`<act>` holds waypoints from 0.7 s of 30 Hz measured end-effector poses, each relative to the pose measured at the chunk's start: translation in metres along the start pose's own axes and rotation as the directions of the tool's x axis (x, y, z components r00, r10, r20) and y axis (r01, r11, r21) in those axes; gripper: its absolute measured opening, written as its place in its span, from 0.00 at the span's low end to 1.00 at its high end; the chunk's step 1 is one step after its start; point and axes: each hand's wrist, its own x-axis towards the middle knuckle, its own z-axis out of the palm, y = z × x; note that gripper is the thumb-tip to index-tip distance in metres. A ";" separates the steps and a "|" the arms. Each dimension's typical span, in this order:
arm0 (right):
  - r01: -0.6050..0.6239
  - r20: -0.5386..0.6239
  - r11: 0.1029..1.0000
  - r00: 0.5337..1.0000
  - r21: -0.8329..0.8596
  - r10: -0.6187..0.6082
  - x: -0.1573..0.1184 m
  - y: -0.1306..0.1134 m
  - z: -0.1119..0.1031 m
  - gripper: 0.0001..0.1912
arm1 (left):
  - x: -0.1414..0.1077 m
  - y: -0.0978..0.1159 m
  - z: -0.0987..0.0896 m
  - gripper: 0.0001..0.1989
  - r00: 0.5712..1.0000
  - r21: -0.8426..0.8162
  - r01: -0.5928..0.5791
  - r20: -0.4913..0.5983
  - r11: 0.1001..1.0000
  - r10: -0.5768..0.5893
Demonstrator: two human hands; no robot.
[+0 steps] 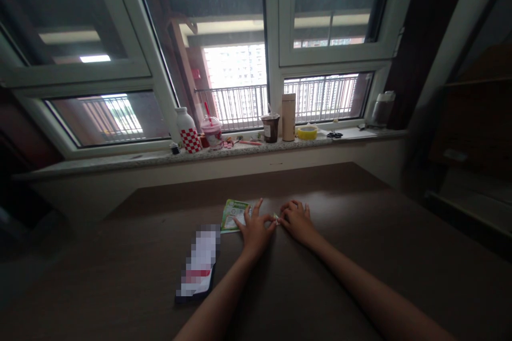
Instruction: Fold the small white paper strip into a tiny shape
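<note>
Between my two hands is a small, pale, pointed scrap (276, 219), perhaps folded paper; it is too small to name surely. The thumb and index finger of my left hand (257, 230) pinch its left side, with the other fingers raised and spread. My right hand (296, 221) pinches it from the right, its fingers bent close to the table. A green and white printed packet (235, 216) lies flat just behind and left of my left hand, partly covered by its fingers. Nearer me on the left rests a phone (200, 264) with a blurred screen.
Everything lies on a dark brown table (348, 192). Beyond it, a stone windowsill (244, 149) carries a checkered bottle (188, 130), a pink drink cup (212, 133), a dark drink cup (271, 129), a tan flask (288, 117), yellow tape (307, 132) and scissors (335, 135).
</note>
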 end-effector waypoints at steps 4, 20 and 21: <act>-0.002 -0.010 1.000 1.000 -0.013 0.001 0.000 0.000 0.002 0.09 | -0.001 0.001 0.000 0.06 1.000 0.003 0.005 -0.004 1.000 -0.005; -0.084 -0.068 0.996 0.994 -0.005 0.083 -0.006 -0.002 -0.002 0.09 | 0.000 -0.004 0.000 0.08 0.998 0.020 -0.053 0.022 0.998 0.052; -0.085 -0.072 0.996 0.994 -0.007 0.084 -0.006 -0.002 -0.003 0.08 | 0.001 -0.005 0.000 0.08 0.998 0.023 -0.064 0.027 0.998 0.063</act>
